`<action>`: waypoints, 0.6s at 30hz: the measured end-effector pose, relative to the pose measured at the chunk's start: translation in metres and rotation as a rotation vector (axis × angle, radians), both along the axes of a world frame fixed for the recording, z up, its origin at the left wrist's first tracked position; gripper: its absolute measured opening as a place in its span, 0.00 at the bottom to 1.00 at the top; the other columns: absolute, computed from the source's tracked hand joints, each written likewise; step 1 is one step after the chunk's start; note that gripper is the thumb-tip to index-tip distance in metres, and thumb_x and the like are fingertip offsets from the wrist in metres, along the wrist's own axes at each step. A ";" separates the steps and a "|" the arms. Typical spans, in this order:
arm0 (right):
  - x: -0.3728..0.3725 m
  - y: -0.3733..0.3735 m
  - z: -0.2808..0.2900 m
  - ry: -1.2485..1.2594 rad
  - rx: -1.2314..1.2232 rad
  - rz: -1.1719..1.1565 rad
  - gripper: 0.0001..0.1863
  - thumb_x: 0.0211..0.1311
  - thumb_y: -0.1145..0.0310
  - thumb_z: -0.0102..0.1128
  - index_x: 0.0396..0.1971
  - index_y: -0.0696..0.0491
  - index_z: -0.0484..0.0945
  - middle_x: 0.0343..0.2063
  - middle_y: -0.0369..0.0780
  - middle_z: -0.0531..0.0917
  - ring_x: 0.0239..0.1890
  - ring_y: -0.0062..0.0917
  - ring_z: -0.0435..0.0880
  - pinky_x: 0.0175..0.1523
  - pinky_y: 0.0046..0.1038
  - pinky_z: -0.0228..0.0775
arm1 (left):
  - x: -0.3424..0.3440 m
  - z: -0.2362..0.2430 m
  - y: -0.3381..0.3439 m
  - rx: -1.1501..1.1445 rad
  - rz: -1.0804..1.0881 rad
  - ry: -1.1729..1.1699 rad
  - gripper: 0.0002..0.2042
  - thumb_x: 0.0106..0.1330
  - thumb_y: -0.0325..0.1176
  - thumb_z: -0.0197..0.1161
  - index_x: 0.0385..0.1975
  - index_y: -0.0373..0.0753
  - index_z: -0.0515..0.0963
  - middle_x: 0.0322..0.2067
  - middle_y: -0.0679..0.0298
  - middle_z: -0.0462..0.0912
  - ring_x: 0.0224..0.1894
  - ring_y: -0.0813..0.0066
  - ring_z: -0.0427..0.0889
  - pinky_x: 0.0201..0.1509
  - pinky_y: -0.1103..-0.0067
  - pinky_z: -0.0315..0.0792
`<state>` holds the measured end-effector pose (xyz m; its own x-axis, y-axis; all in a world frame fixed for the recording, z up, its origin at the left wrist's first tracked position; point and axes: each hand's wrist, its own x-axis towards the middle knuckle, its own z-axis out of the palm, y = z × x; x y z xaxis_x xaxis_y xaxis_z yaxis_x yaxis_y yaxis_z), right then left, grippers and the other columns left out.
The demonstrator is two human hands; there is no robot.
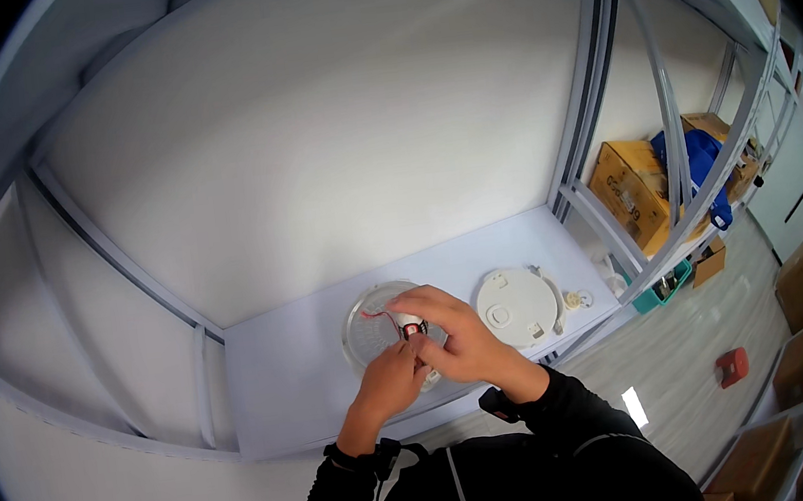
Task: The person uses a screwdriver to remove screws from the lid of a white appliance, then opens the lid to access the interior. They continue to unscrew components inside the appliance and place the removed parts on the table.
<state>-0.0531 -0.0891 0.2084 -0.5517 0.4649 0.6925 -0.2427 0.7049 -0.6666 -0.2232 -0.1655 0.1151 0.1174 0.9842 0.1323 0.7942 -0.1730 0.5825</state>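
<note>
On the left part of the pale, flat tabletop (279,386) lies a round, shallow, translucent dish (355,326). The left hand (389,379) is at its near edge, its grip closed with the fingertips on a small white cylindrical part with a red-and-black end (414,328), held above the dish. A thin red wire (390,316) runs beside that part. The right hand (462,340) curls around the same part, thumb and fingers gripping it. Farther right lie a round white plastic disc (518,299) and a small cream-coloured piece (578,299).
</note>
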 end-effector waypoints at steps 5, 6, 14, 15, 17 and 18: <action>0.002 -0.004 -0.001 -0.129 -0.055 -0.091 0.25 0.66 0.77 0.66 0.64 0.53 0.81 0.54 0.45 0.84 0.54 0.39 0.84 0.59 0.34 0.77 | -0.002 0.006 0.001 -0.065 -0.026 0.007 0.14 0.71 0.34 0.67 0.51 0.36 0.77 0.43 0.53 0.86 0.47 0.47 0.86 0.46 0.57 0.80; 0.003 -0.004 -0.001 -0.153 -0.076 -0.096 0.25 0.67 0.77 0.65 0.65 0.53 0.80 0.56 0.46 0.85 0.55 0.40 0.84 0.60 0.35 0.77 | -0.001 0.009 0.000 -0.088 -0.018 0.019 0.14 0.71 0.34 0.67 0.51 0.36 0.77 0.43 0.53 0.86 0.47 0.47 0.86 0.46 0.57 0.80; -0.005 0.001 0.001 0.015 0.021 -0.024 0.25 0.69 0.73 0.67 0.66 0.55 0.78 0.52 0.46 0.84 0.45 0.33 0.81 0.49 0.32 0.75 | 0.001 0.013 -0.003 -0.041 -0.027 0.055 0.15 0.71 0.35 0.67 0.53 0.37 0.77 0.43 0.54 0.87 0.46 0.47 0.86 0.46 0.57 0.80; -0.004 0.001 0.002 -0.003 0.021 -0.015 0.25 0.69 0.72 0.68 0.66 0.55 0.78 0.52 0.46 0.84 0.45 0.33 0.82 0.49 0.32 0.76 | 0.000 0.013 -0.003 -0.059 -0.030 0.078 0.15 0.71 0.35 0.67 0.54 0.37 0.76 0.43 0.54 0.87 0.46 0.47 0.86 0.46 0.56 0.80; -0.004 -0.001 0.003 -0.046 0.033 -0.054 0.26 0.68 0.72 0.70 0.66 0.55 0.78 0.52 0.46 0.84 0.45 0.33 0.81 0.49 0.31 0.75 | 0.000 0.014 0.000 -0.082 -0.037 0.062 0.15 0.72 0.37 0.67 0.53 0.37 0.77 0.43 0.54 0.87 0.47 0.47 0.87 0.46 0.56 0.80; -0.004 -0.001 0.003 -0.067 0.041 -0.072 0.27 0.68 0.72 0.71 0.66 0.55 0.78 0.52 0.46 0.84 0.45 0.33 0.81 0.49 0.31 0.75 | 0.000 0.014 0.001 -0.091 -0.038 0.055 0.16 0.73 0.37 0.66 0.53 0.37 0.77 0.43 0.54 0.87 0.47 0.47 0.87 0.46 0.56 0.80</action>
<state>-0.0573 -0.0903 0.2118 -0.5636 0.4771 0.6743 -0.1468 0.7455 -0.6501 -0.2230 -0.1641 0.1286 0.1598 0.9865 0.0344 0.8192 -0.1520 0.5531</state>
